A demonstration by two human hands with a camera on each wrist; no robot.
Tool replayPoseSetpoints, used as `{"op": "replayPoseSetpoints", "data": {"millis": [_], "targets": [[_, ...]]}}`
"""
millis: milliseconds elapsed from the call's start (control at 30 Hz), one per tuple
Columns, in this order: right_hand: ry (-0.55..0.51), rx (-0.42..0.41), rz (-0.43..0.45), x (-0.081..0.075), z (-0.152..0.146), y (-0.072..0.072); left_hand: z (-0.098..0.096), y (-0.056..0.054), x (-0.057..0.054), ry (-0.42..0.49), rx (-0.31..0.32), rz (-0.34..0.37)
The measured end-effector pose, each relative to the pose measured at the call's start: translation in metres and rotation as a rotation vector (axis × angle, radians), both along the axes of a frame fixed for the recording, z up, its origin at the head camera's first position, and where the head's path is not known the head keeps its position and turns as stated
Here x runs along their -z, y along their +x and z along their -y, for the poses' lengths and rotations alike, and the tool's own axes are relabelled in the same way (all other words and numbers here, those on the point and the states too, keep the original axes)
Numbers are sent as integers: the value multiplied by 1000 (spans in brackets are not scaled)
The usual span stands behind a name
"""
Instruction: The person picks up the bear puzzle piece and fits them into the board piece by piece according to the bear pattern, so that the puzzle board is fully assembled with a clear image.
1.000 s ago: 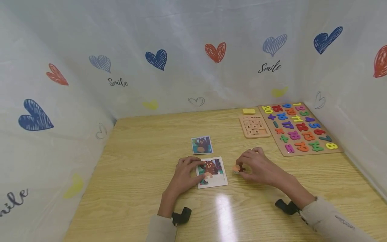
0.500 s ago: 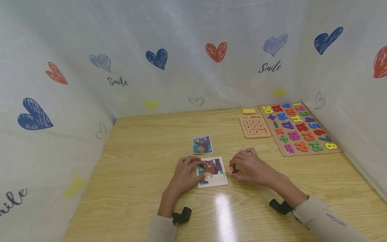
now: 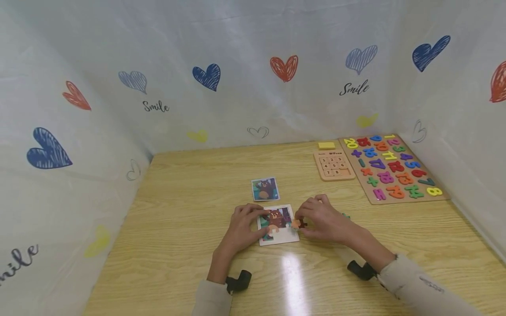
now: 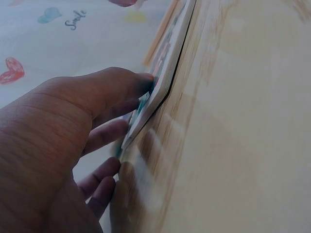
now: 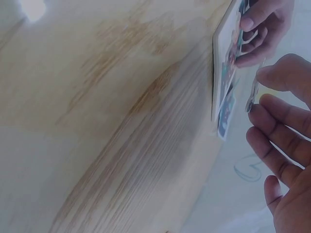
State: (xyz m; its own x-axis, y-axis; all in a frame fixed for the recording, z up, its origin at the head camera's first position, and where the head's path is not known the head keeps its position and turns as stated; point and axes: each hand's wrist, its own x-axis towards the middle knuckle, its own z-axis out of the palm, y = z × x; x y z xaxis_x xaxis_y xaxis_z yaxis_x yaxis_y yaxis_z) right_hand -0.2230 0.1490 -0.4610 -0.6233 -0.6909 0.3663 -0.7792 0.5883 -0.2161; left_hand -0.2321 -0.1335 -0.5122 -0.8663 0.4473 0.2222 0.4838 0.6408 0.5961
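Note:
A shallow jigsaw board (image 3: 285, 238) with a partly assembled brown bear picture lies in front of me, its lower right area white and bare. My left hand (image 3: 242, 227) rests on the board's left side, thumb and index fingertip touching the picture and the other fingers by the edge. Between thumb and fingertips, my right hand (image 3: 322, 221) pinches a brown and orange jigsaw piece (image 3: 301, 223) at the board's right edge. In the right wrist view that piece (image 5: 251, 98) appears edge-on, above the table. A matching bear picture card (image 3: 265, 189) lies just behind the board.
A small teal piece (image 3: 345, 216) shows behind my right wrist. Farther right lie a wooden sliding number puzzle (image 3: 334, 165), a yellow block (image 3: 326, 145) and a board of colourful numbers (image 3: 381, 200). White curtains (image 3: 237, 109) with hearts enclose the wooden table (image 3: 189, 188).
My right hand has moved left with the jigsaw piece, from the bare table to the board's right edge. A teal piece has come into sight behind it. My left hand stays put.

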Motion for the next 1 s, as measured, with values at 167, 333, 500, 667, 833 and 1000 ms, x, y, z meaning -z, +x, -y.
{"op": "replayPoseSetpoints", "data": {"millis": [167, 333, 500, 667, 833, 1000], "targets": [[4, 1, 31, 0, 6, 0, 0, 1, -1, 0, -1, 3], [22, -2, 39, 1, 10, -2, 1, 0, 1, 3, 1, -4], [49, -5, 37, 1, 14, -3, 0, -1, 1, -6, 2, -4], [53, -5, 35, 2, 17, -3, 1, -1, 1, -15, -1, 9], [57, -5, 35, 3, 21, -3, 1, -1, 0, -14, -2, 5], [67, -5, 26, 4, 23, -3, 0, 0, -2, -8, 0, 10]]}}
